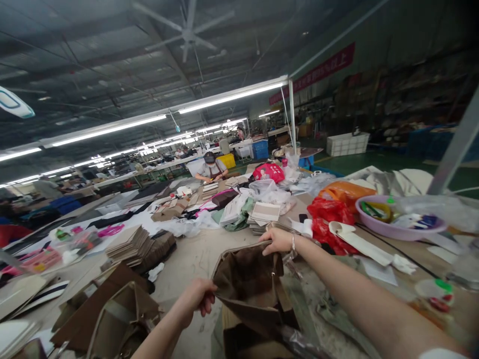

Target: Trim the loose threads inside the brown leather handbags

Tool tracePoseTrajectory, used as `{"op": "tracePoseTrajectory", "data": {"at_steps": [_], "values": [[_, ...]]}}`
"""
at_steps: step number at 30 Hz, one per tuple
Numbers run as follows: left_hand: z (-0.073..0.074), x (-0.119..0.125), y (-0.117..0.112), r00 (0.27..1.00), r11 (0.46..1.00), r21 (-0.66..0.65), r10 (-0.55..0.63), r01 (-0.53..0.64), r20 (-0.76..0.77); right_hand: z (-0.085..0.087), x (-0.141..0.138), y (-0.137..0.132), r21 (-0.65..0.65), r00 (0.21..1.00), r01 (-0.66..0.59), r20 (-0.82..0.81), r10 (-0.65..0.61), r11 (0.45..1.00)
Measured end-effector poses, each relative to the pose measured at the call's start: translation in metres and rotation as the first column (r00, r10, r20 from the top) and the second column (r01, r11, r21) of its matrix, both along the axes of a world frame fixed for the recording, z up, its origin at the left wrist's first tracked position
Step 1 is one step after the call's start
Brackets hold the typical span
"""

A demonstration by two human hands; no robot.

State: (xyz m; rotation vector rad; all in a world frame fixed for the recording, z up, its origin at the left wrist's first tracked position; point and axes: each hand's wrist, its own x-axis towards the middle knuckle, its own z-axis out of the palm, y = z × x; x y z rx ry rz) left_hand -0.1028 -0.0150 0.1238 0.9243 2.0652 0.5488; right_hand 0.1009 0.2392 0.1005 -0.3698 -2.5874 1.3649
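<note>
A brown fabric bag (249,281) lies open-mouthed on the worktable (194,259) in front of me. My left hand (198,297) is closed on the near left edge of the bag's mouth. My right hand (277,241), a bracelet on its wrist, grips the far rim of the same bag. Between them the opening is pulled apart and the dark inside shows.
Brown bag pieces (112,309) lie at the near left, a stack of flat card pieces (129,244) behind them. A purple bowl (396,219) and red plastic bags (329,217) sit to the right. A seated person (210,168) works at the table's far end.
</note>
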Motion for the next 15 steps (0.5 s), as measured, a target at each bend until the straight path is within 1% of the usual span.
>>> {"op": "tracePoseTrajectory", "data": {"at_steps": [1,2,3,4,5,6,7,8,10,12,15], "values": [[0.003,0.001,-0.003,0.998,0.999,-0.024,-0.032,0.031,-0.049,-0.004,0.001,-0.004,-0.008,0.999,0.032,-0.023,-0.032,0.999],[0.008,0.002,-0.004,0.988,0.998,-0.024,-0.067,0.065,-0.142,-0.008,0.002,-0.008,-0.012,0.996,0.076,-0.055,-0.077,0.997],[0.015,0.004,-0.003,0.959,0.995,-0.002,-0.098,0.101,-0.266,-0.01,0.003,-0.012,-0.007,0.987,0.129,-0.091,-0.129,0.992],[0.023,0.008,-0.001,0.909,0.987,0.043,-0.123,0.153,-0.399,-0.012,0.005,-0.015,0.006,0.975,0.183,-0.126,-0.181,0.983],[0.032,0.012,0.003,0.842,0.972,0.098,-0.132,0.213,-0.523,-0.013,0.006,-0.018,0.022,0.963,0.228,-0.155,-0.222,0.973],[0.039,0.017,0.008,0.775,0.947,0.148,-0.137,0.285,-0.617,-0.013,0.008,-0.021,0.036,0.95,0.266,-0.178,-0.256,0.963],[0.045,0.022,0.015,0.719,0.913,0.188,-0.145,0.362,-0.68,-0.013,0.009,-0.023,0.046,0.94,0.293,-0.195,-0.28,0.955],[0.049,0.028,0.023,0.678,0.875,0.218,-0.156,0.432,-0.718,-0.013,0.011,-0.025,0.053,0.933,0.311,-0.206,-0.295,0.949],[0.05,0.038,0.042,0.627,0.798,0.256,-0.187,0.546,-0.756,-0.013,0.013,-0.027,0.067,0.93,0.317,-0.217,-0.296,0.946],[0.044,0.047,0.061,0.603,0.742,0.279,-0.206,0.61,-0.771,-0.014,0.015,-0.026,0.061,0.937,0.289,-0.223,-0.269,0.955],[0.03,0.054,0.084,0.575,0.702,0.288,-0.21,0.652,-0.79,-0.018,0.021,-0.021,0.001,0.952,0.202,-0.234,-0.196,0.979]]}}
